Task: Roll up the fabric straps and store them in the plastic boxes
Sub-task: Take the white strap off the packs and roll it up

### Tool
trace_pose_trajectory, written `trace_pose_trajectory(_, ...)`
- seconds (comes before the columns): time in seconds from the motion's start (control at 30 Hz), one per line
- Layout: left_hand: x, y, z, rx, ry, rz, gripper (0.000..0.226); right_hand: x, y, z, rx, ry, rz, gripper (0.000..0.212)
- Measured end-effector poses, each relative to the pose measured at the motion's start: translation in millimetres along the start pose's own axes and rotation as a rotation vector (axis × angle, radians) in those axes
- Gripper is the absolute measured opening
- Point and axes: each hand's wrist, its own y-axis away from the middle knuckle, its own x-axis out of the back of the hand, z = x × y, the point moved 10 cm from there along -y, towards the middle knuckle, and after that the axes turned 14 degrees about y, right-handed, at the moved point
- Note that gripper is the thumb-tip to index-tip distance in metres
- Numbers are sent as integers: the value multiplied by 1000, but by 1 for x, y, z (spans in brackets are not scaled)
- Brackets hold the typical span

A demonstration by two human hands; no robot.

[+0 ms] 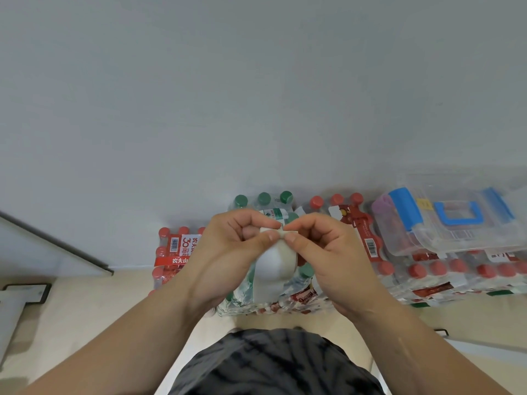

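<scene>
Pinching the top end of the white fabric strap (272, 266) between thumbs and forefingers, the left hand (228, 246) and right hand (322, 249) are both gripping it while the rest is hanging limp between the wrists. It is looking light, soft and floppy, so holding the very end and keeping the first turns tight seems wise. The clear plastic box (413, 240) is sitting to the right, on packs of bottled water (427, 277).

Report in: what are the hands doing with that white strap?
Left hand and right hand pinch white strap at top end. Rest hangs loose. Plastic box at right, nothing blocking.
</scene>
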Motion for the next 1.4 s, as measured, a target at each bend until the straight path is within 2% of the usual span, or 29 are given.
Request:
trace_pose_trajectory(0.37,-1,0,2,-20,3,-5,27,3,2,-7,40,16,26,16)
trace_pose_trajectory(0.5,0,2,-3,-14,32,10,23,3,2,-5,28,-4,19,7)
trace_pose_trajectory(0.73,1,0,-5,17,-28,1,11,6,2,5,-11,-7,47,12)
trace_pose_trajectory(0.9,3,-1,-2,-25,-47,40,9,6,2,13,-73,-10,67,14)
trace_pose_trajectory(1.0,3,-3,2,-61,-47,49,16,5,1,15,-110,-10,66,9)
trace_pose_trajectory(1.07,3,-4,3,-73,-64,45,18,4,0,14,-101,-38,66,15)
trace_pose_trajectory(1.17,3,-5,1,-60,-45,51,11,6,-2,12,-65,-72,88,4)
trace_pose_trajectory(1.4,3,-8,-5,-8,-2,23,13,10,-3,7,-23,-75,92,16)
